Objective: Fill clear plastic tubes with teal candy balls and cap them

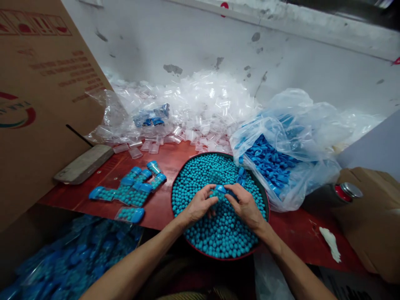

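Note:
A round tray [229,258] with a dark red rim holds a great many small teal balls [218,243]. Over its middle, my left hand [197,204] and my right hand [246,207] pinch a small clear container with a blue cap [220,188] between thumbs and fingers. The container's lower part is mostly hidden against the balls and fingers. A few loose blue caps [241,175] lie on the balls just beyond my right hand. Left of the tray, several capped clear containers [134,192] filled with teal balls lie on the red table [175,156].
Empty clear containers [212,100] are heaped along the wall. At right, a plastic bag [300,191] spills blue caps [268,162], beside a dark flask [328,198] and cardboard box [371,216]. A large carton [46,104] stands left, near a grey device [84,164]. Filled containers [81,254] lie below.

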`<state>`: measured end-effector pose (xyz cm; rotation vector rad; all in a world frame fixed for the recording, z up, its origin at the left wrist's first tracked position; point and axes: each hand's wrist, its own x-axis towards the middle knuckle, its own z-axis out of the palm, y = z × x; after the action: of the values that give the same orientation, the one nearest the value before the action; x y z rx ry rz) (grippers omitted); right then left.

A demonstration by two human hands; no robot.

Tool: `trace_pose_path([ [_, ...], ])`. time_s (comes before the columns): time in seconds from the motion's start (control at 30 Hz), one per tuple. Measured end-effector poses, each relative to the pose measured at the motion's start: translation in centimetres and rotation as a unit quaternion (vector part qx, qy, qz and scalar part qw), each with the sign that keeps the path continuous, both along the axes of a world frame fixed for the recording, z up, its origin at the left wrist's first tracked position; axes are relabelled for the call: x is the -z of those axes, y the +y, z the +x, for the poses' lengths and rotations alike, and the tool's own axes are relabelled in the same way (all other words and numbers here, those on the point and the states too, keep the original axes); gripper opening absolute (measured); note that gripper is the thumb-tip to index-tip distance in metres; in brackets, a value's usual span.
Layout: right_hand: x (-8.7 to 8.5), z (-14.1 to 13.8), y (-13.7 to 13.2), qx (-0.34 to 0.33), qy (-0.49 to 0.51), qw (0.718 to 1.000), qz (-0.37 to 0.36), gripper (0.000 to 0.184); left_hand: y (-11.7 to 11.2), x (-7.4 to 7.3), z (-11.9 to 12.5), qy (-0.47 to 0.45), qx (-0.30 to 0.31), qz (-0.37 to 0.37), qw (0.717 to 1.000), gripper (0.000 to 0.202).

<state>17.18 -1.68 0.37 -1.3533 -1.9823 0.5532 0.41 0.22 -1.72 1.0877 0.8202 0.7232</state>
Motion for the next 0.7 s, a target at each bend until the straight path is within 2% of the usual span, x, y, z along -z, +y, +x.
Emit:
trace_pose_path([
  [0.1,0.8,0.2,-0.8,-0.024,-0.024,0.999,0.011,0.027,0.1,0.0,-0.2,-0.014,-0.015,-0.017,1.000,0.045],
  [0.2,0.8,1.5,-1.3,-0.023,-0.002,1.000,-0.010,0.023,0.1,-0.1,-0.3,-0.012,0.003,-0.017,1.000,0.044],
  [0.33,-0.3,2.7,-1.2,0.027,0.048,0.997,-0.046,0.017,0.2,-0.3,-0.2,0.007,0.014,0.000,1.000,0.043],
  [0.43,-0.4,1.3,-1.1,0.066,0.082,0.994,-0.021,0.017,0.2,-0.2,-0.1,0.009,0.016,0.010,1.000,0.043],
  [0.57,0.5,-1.4,-1.2,0.066,0.111,0.992,0.009,0.018,0.1,0.2,-0.3,-0.007,0.013,0.011,1.000,0.044],
  [0.7,0.7,-2.0,-1.3,0.086,0.137,0.987,-0.001,0.016,0.0,0.2,-0.4,-0.022,0.015,0.014,1.000,0.047],
])
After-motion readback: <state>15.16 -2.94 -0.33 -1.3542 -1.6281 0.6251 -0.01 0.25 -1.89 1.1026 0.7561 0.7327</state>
